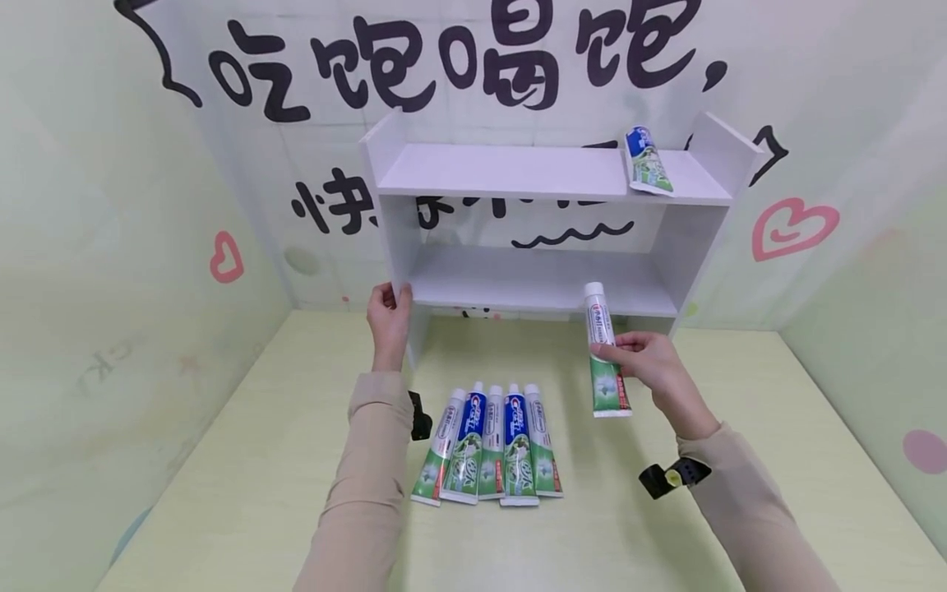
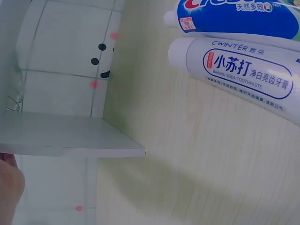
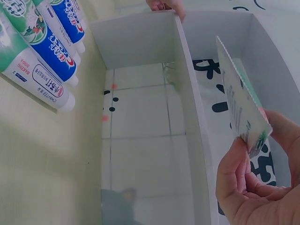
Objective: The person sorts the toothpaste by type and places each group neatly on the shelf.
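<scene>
My right hand (image 1: 651, 366) pinches a white and green toothpaste tube (image 1: 608, 386) between thumb and fingers, cap upward, in front of the lower shelf board. In the right wrist view the flat crimped end of this tube (image 3: 239, 101) faces the camera. My left hand (image 1: 390, 321) holds the left side panel of a white two-tier shelf (image 1: 399, 238), its thumb at the panel's front edge. Several toothpaste tubes (image 1: 491, 460), white-green and blue-green alternating, lie side by side on the table in front of the shelf, caps toward it.
A blue and green toothpaste tube (image 1: 648, 160) lies at the right of the top shelf board (image 1: 510, 171). The lower board (image 1: 533, 275) sits above the pale wood table (image 1: 281, 460). Walls with black lettering and pink hearts stand behind and at both sides.
</scene>
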The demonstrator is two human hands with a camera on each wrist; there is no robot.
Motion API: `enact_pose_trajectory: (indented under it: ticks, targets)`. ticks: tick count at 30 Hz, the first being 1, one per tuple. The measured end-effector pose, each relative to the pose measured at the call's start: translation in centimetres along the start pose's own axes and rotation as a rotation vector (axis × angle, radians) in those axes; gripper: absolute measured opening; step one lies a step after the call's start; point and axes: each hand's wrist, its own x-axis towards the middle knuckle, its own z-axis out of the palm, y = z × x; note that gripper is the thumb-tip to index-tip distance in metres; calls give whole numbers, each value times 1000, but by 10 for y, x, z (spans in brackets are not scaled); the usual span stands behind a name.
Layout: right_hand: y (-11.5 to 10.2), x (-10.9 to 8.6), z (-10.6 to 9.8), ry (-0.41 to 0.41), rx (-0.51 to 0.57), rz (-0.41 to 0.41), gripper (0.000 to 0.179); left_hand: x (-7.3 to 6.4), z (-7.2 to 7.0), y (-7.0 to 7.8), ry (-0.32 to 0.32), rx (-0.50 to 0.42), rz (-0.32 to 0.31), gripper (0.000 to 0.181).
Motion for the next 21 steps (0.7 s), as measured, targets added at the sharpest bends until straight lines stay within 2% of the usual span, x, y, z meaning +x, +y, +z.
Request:
enact_pose_trajectory:
  ticks: [6,11,16,21]
  targets:
    - [-5,8,-10,33,33,-16,55,1,1,1,-19,0,-19,35]
    - [-11,18,-20,38,63,-50,56,1,2,0,-6,29,11,34]
    - [-20,31,-29,71,52,-42,59,2,3,-2,22,29,60,34]
    - [-28,43,-34,81,25,-12,61,0,2,-3,28,35,56,33]
